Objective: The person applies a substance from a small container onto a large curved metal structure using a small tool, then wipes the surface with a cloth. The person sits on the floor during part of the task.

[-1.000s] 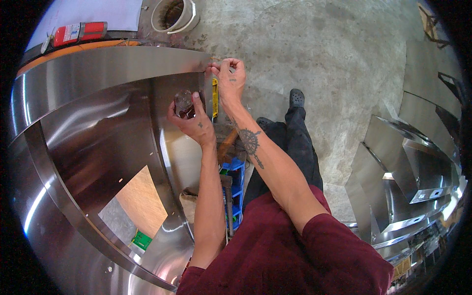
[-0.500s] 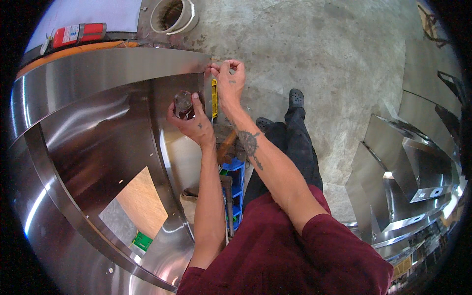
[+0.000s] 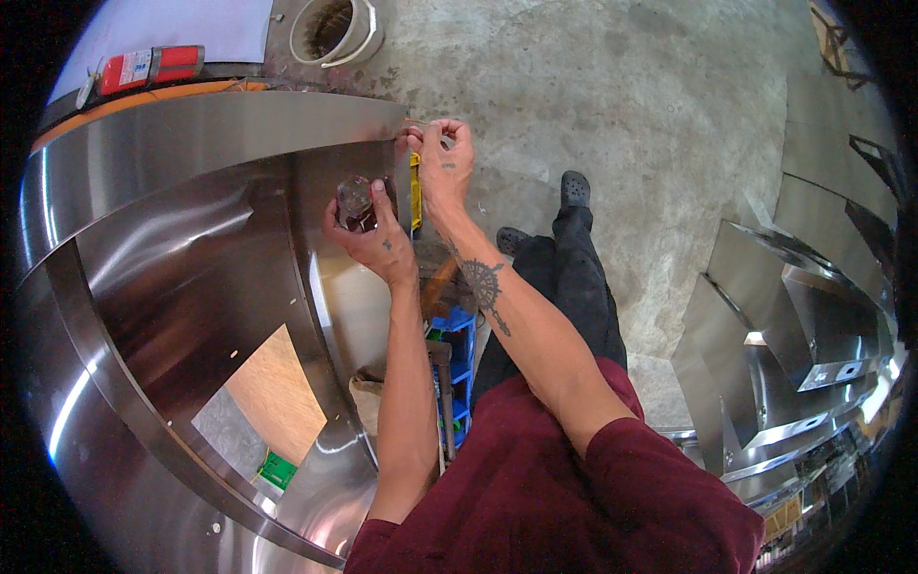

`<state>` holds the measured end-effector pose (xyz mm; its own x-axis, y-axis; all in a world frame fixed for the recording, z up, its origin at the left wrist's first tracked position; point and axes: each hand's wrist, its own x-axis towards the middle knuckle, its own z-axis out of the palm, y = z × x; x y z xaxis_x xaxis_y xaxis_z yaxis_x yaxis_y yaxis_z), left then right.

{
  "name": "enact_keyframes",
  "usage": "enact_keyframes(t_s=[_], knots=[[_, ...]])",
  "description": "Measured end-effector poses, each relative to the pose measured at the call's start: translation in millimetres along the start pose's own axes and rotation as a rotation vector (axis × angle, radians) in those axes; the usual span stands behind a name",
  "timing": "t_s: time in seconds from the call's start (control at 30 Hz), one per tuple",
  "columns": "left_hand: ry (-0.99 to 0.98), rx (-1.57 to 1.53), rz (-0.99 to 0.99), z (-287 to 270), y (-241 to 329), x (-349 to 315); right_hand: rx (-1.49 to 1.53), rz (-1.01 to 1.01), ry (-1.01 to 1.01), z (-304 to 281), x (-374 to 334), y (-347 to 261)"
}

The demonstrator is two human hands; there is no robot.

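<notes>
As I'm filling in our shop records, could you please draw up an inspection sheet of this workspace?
Surface: brushed steel housing, with a cut-out and a few small pale specks on it.
Things in hand: clear rounded container, with something dark toward its lower part.
Clutter: blue bin and yellow bin beside the housing; a green piece shows in the cut-out.
Hands: left hand holds the container; right hand has bent fingers at the housing's upper right corner, anything pinched too small to tell.
Cables: nothing seen.
Surroundings: concrete floor, white bucket, red fire extinguisher, steel parts on the right.
</notes>
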<state>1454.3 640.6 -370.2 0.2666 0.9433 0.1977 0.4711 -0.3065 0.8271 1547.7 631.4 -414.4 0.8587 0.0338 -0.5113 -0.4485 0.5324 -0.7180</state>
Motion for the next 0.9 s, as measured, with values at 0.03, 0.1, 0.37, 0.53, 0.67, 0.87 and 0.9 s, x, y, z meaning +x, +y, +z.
enact_keyframes(t_s=[0.03,0.1,0.37,0.53,0.67,0.87,0.9], knots=[[0.003,0.005,0.003,-0.1,0.7,0.2,-0.018,-0.003,0.000,-0.1,0.1,0.5],[0.005,0.006,0.002,0.0,2.0,0.2,-0.027,-0.007,-0.002,0.0,0.3,1.3],[0.000,0.000,-0.008,-0.5,4.5,-0.5,0.009,0.035,0.005,-1.0,0.3,2.8],[-0.005,-0.020,-0.017,-0.7,3.6,-0.1,0.020,0.003,-0.012,0.1,-0.1,0.9],[-0.005,-0.016,-0.037,-1.7,2.5,0.0,0.077,0.056,-0.039,-3.2,-6.3,-3.8],[-0.005,-0.003,0.001,-8.1,0.5,-2.6,0.050,0.081,-0.004,-6.5,-17.2,-3.5],[-0.007,-0.006,0.005,-8.1,0.1,-2.7,0.036,0.074,-0.010,-6.5,-17.0,-3.0]])
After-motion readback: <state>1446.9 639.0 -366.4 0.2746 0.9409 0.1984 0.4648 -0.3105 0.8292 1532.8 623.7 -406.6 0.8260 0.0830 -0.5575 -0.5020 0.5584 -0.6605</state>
